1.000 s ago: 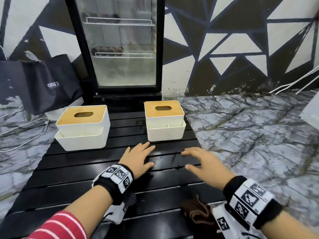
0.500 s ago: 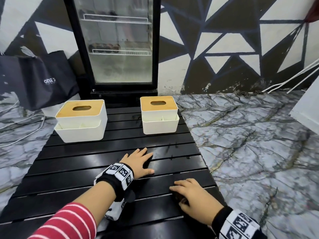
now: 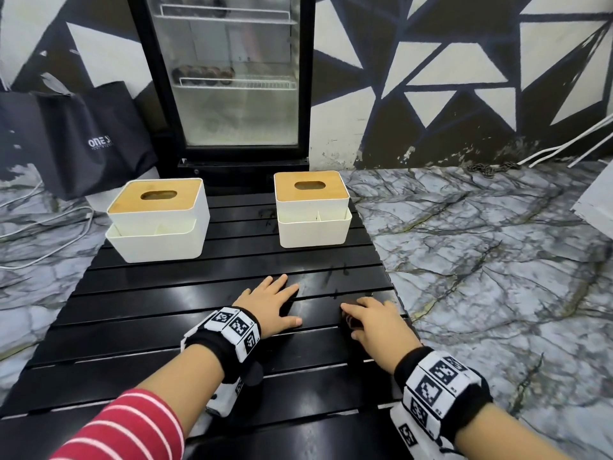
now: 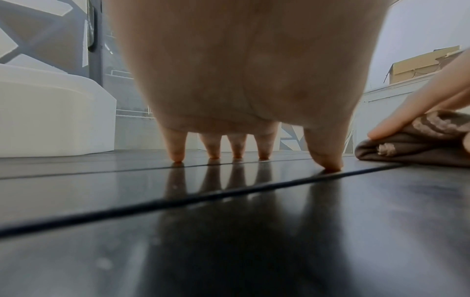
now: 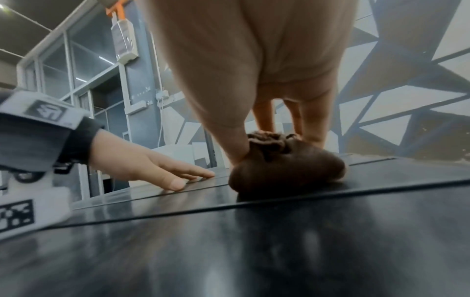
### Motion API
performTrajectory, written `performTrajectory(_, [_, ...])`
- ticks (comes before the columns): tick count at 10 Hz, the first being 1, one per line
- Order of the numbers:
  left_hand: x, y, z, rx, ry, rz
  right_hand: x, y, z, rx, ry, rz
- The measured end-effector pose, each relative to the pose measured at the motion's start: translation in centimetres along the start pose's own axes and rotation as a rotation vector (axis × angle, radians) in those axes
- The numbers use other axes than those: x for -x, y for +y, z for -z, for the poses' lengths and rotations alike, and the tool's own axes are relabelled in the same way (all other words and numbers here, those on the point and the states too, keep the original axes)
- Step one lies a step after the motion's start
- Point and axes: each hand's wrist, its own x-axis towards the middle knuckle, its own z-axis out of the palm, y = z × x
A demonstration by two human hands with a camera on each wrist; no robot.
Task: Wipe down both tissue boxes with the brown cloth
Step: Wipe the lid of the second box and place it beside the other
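Two white tissue boxes with wooden lids stand at the far end of the black slatted table (image 3: 166, 310): a wider left box (image 3: 159, 220) and a narrower right box (image 3: 311, 210). My left hand (image 3: 272, 303) lies flat on the slats, fingers spread, holding nothing. Beside it my right hand (image 3: 374, 323) covers the bunched brown cloth (image 5: 287, 166), thumb and fingers pinching it against the table. The left wrist view shows the cloth (image 4: 417, 148) under the right fingers. Both hands are well short of the boxes.
A glass-door fridge (image 3: 232, 78) stands right behind the table. To the left, a black bag (image 3: 83, 137) leans on the wall and white cables (image 3: 39, 234) trail over the marble floor (image 3: 497, 260). A white panel (image 3: 597, 207) sits at the right edge.
My right hand drew back to the cloth near the table's front edge, closed on it, and has slid forward with it beside the left hand. The left hand stayed flat.
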Motion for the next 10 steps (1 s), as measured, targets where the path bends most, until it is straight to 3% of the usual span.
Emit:
performTrajectory(2, [0.1,0.0,-0.2,-0.010,-0.012,0.001,-2.6,1.1,1.5,-0.014,0.080,-0.026])
performTrajectory(3, [0.0,0.0,-0.2,-0.011,-0.009,0.001,-5.2,1.4,3.8,-0.113,0.209,-0.037])
performTrajectory(4, [0.0,0.0,-0.2,-0.010,-0.010,0.002,-6.7,1.5,4.6,-0.072,0.151,-0.063])
performTrajectory(5, [-0.1,0.0,-0.3,0.001,-0.014,0.003,-8.1,1.1,4.2,0.074,-0.038,-0.099])
performTrajectory(7, [-0.2,0.0,-0.4,0.007,-0.020,0.000,-9.2,0.3,3.0,0.032,-0.015,-0.146])
performTrajectory(10, [0.0,0.1,-0.4,0.011,-0.024,0.000,-6.5,0.5,2.3,0.036,-0.005,0.082])
